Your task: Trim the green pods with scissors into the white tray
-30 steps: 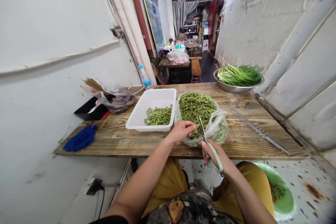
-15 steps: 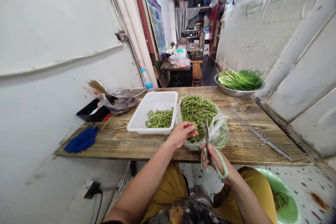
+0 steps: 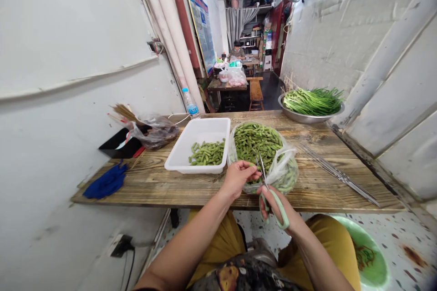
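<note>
My left hand (image 3: 239, 177) pinches a green bean pod at the near rim of a clear plastic bag (image 3: 285, 170) heaped with green pods (image 3: 256, 141). My right hand (image 3: 278, 204) grips pale green scissors (image 3: 269, 191), whose blades point up beside the left fingertips and look closed. A white tray (image 3: 196, 134) to the left of the bag holds a small pile of cut pods (image 3: 207, 153). All of it rests on a wooden table (image 3: 164, 182).
A metal bowl of long green stalks (image 3: 312, 102) stands at the back right. Thin metal skewers (image 3: 337, 173) lie right of the bag. A blue cloth (image 3: 106, 183), a black tray (image 3: 119, 144) and a water bottle (image 3: 190, 103) sit left. A green basin (image 3: 370, 254) is on the floor. A person sits far back.
The scissor blades were apart half a second ago and are now closed next to the pod. My left hand stayed at the bag's rim, shifting slightly toward me.
</note>
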The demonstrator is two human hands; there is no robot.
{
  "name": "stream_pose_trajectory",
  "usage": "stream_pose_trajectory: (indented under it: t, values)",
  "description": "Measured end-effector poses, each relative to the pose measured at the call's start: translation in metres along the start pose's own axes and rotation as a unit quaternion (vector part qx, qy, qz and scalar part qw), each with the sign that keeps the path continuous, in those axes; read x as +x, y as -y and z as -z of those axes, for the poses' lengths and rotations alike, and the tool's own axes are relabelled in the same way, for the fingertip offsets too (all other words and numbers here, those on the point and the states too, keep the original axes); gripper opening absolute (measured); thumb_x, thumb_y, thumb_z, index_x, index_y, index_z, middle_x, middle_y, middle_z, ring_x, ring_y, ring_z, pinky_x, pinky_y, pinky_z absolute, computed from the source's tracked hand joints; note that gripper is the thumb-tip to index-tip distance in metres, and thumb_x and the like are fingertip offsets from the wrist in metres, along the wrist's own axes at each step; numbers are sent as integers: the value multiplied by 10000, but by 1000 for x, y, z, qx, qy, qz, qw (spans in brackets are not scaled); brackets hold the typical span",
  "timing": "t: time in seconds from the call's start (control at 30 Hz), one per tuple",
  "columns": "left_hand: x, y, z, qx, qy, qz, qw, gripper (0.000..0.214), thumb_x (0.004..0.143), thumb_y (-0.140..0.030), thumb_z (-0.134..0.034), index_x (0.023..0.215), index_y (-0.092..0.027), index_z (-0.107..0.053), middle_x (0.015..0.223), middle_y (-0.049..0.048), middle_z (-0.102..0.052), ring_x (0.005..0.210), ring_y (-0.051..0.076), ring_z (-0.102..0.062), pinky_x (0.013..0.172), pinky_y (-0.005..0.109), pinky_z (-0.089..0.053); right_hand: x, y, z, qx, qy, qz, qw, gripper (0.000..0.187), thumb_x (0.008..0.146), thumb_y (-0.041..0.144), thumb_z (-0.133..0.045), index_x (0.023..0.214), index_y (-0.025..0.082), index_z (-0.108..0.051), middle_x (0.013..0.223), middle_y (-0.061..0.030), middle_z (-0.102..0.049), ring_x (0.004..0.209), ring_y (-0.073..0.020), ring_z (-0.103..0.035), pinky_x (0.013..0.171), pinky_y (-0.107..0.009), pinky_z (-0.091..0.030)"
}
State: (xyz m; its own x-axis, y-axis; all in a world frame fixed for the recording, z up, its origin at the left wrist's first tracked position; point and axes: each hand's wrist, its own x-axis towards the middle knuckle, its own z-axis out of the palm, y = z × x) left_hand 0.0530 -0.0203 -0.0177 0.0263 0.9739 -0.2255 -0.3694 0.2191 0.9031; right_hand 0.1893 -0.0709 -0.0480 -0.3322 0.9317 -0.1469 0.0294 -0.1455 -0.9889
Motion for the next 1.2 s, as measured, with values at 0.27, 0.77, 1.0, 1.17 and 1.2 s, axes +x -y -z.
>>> stream_pose_trajectory:
  t: [0.27, 0.77, 1.0, 1.17, 1.2]
  values:
    - [15, -24, 50, 277, -178, -200, 923, 142, 724, -200, -612, 853, -143, -611, 754, 47, -662, 728, 173, -635, 742, 330, -495, 1, -12, 4, 61, -44, -22, 997, 466, 810, 639, -478, 901, 183, -509, 545, 49, -487, 391, -99, -461, 387, -223, -381]
    - [59, 0, 21, 772, 29, -234, 591, 192, 823, -233, -528, 748, -157, -687, 862, 123, -655, 974, 278, -510, 870, 470, -279, -7, -9, 6, 79, -18, -39, 996, 477, 817, 641, -454, 964, 193, -524, 617, 17, -526, 476, -132, -516, 450, -254, -394]
    - [50, -7, 19, 710, 21, -233, 665, 172, 779, -230, -534, 761, -166, -693, 800, 92, -688, 895, 246, -584, 898, 425, -335, -7, -1, 5, 48, -37, -50, 997, 467, 807, 641, -435, 926, 199, -528, 610, 16, -525, 464, -136, -516, 449, -261, -377]
    - [39, -13, 22, 526, 57, -143, 836, 259, 780, -215, -496, 941, -146, -686, 777, 40, -716, 714, 160, -637, 712, 267, -450, -3, -5, 5, 17, -32, -45, 998, 452, 820, 644, -413, 832, 200, -492, 581, 26, -521, 450, -127, -504, 454, -254, -376]
    - [37, -14, 24, 494, 68, -131, 857, 268, 789, -231, -492, 946, -137, -687, 776, 41, -719, 714, 157, -641, 698, 257, -456, -1, -6, 6, 5, -31, -36, 999, 447, 826, 639, -411, 796, 199, -483, 565, 30, -515, 445, -123, -496, 463, -253, -383]
